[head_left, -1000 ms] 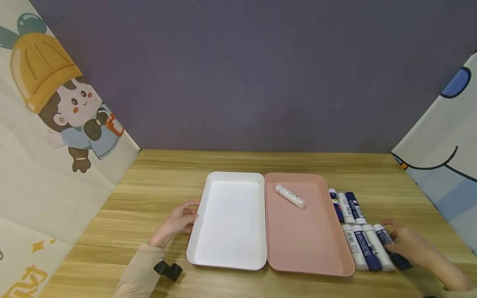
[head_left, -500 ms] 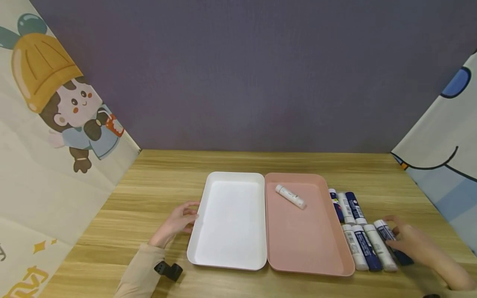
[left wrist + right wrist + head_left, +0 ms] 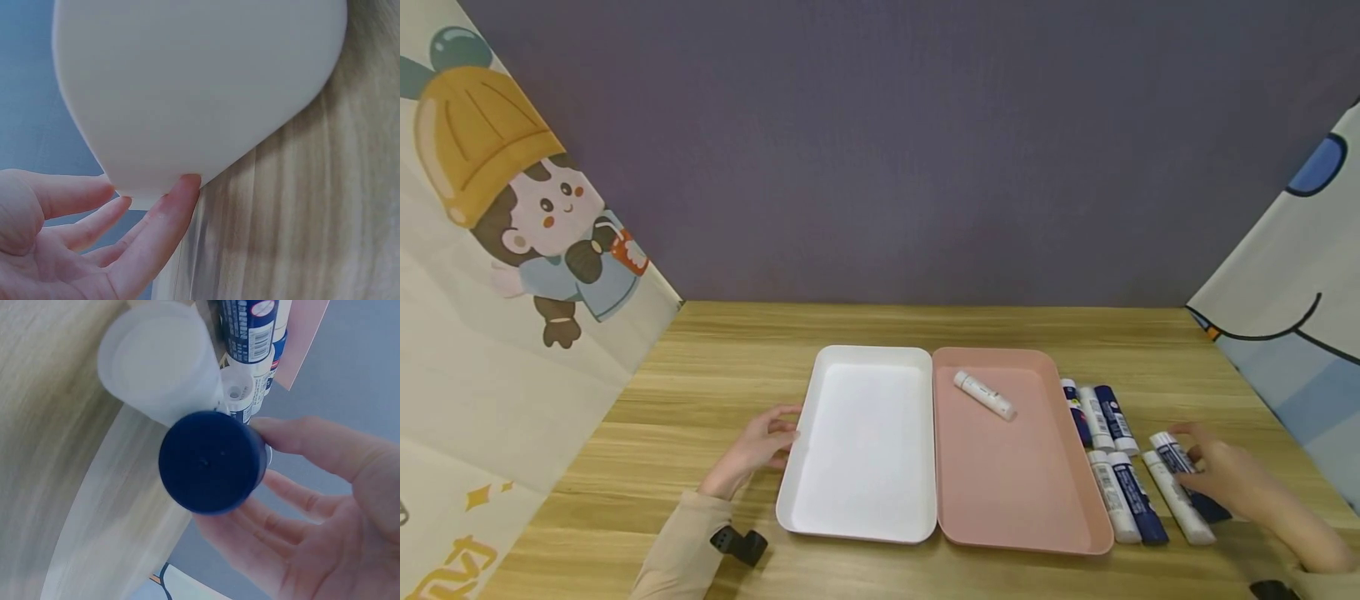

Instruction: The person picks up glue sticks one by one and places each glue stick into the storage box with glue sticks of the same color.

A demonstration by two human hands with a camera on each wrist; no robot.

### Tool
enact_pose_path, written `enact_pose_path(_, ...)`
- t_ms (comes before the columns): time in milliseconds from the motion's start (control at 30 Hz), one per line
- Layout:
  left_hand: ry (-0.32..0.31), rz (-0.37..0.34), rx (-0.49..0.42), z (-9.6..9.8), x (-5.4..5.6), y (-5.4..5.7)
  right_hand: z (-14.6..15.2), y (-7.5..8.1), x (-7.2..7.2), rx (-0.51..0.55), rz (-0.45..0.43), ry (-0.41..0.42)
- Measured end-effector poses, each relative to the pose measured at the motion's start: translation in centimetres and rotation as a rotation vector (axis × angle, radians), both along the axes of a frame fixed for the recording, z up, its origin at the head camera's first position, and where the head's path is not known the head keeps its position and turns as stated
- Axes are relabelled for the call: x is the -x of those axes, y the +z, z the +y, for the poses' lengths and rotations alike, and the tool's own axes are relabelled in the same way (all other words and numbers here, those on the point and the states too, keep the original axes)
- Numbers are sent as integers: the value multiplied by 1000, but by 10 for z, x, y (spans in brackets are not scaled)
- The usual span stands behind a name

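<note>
My left hand [image 3: 752, 450] rests at the left side of the white tray [image 3: 792, 467]. In the left wrist view its fairly straight fingers touch the tray's outer wall [image 3: 194, 112]. At the far right of the table, my right hand [image 3: 1232, 479] grips a dark blue glue stick [image 3: 1172, 454] between thumb and fingers. The right wrist view looks onto this stick's round blue end [image 3: 209, 462]. Close beside it a white glue stick [image 3: 1178, 500] lies slanted on the table. A white glue stick [image 3: 985, 395] lies in the pink tray [image 3: 1022, 546].
Right of the pink tray, a near group of glue sticks [image 3: 1138, 500] and a far group [image 3: 1108, 417] lie side by side, white and blue mixed. Both trays stand edge to edge. A grey panel [image 3: 880, 150] rises behind the wooden table [image 3: 715, 350].
My right hand has shifted the blue glue stick slightly away from me. The white stick beside it has moved right, leaving a gap to the near group. My left hand stays put.
</note>
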State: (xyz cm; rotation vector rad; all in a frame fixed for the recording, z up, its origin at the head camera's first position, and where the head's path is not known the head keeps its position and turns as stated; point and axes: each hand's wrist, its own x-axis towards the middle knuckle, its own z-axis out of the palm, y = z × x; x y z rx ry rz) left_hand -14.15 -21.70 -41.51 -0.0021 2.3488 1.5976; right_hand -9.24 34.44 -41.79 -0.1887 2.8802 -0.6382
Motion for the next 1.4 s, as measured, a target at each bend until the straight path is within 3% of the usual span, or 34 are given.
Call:
enact_pose_path(400,-4,-4,-3,0,-1,1,0,1,2,-21,12,-15)
enact_pose_path(733,-4,-12,-14,-1,0,0,-8,12,8,-33,-36,-21)
enact_pose_path(1400,10,-12,-28,0,0,-2,-49,39,25,-14,-14,72)
